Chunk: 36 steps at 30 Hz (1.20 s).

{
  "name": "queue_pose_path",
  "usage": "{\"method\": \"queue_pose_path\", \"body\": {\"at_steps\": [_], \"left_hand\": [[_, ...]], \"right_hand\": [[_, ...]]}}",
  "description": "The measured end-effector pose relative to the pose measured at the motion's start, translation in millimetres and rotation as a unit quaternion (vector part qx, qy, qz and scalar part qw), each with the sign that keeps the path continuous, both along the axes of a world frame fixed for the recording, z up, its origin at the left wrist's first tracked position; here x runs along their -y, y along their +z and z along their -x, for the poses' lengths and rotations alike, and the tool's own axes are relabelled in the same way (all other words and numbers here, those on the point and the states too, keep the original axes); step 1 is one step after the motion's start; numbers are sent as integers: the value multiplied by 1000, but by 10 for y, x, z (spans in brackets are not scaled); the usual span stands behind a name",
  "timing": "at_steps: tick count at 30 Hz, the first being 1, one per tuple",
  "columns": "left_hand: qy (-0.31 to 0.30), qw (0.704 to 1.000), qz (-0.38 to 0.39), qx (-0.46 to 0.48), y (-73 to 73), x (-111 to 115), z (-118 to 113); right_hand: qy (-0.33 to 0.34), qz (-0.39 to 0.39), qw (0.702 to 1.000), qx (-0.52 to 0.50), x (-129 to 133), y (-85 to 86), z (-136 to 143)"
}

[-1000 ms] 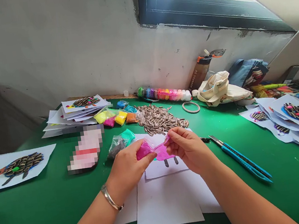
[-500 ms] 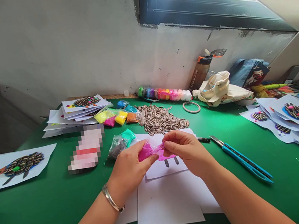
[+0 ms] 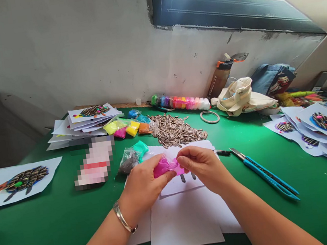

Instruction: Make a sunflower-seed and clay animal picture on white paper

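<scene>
My left hand [image 3: 147, 181], with a silver bracelet at the wrist, is closed round a clear bag of pink clay [image 3: 164, 166]. Close beside it, my right hand [image 3: 203, 167] pinches with thumb and forefinger at the bag's right side; what lies between those fingertips is too small to make out. Under both hands is a white sheet [image 3: 175, 187] with a pink shape, partly hidden, and two dark grey strips [image 3: 183, 178] below it. More white paper [image 3: 183, 221] lies nearer to me.
Behind the hands are bags of grey [image 3: 128, 162] and teal clay and a pile of sunflower seeds [image 3: 176, 128]. A blue cutter [image 3: 268, 174] and a pen [image 3: 223, 153] lie right. Seed pictures sit left [image 3: 22, 183] and right [image 3: 324, 122].
The pink bag has shifted slightly in my left hand, and its stretched part between the hands looks more bunched. My right fingertips have barely moved.
</scene>
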<state>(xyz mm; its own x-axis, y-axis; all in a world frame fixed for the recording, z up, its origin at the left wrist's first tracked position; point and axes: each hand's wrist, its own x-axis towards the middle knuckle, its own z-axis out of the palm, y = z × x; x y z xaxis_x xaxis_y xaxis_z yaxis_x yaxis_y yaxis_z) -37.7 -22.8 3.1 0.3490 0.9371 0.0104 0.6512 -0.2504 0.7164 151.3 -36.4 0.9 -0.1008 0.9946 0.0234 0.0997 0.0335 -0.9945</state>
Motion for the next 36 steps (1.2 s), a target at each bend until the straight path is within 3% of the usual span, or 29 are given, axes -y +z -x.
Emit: {"method": "queue_pose_path", "body": {"at_steps": [12, 20, 26, 36], "left_hand": [[-32, 999, -12, 5, -22, 17, -16], [-40, 999, -3, 16, -5, 17, -21], [-37, 999, 4, 16, 1, 24, -14], [-46, 999, 13, 15, 10, 19, -26]], "right_hand": [[-36, 5, 998, 60, -4, -16, 55], [26, 2, 999, 18, 4, 3, -40], [49, 20, 998, 47, 8, 50, -116], [39, -57, 985, 157, 48, 43, -68]]}}
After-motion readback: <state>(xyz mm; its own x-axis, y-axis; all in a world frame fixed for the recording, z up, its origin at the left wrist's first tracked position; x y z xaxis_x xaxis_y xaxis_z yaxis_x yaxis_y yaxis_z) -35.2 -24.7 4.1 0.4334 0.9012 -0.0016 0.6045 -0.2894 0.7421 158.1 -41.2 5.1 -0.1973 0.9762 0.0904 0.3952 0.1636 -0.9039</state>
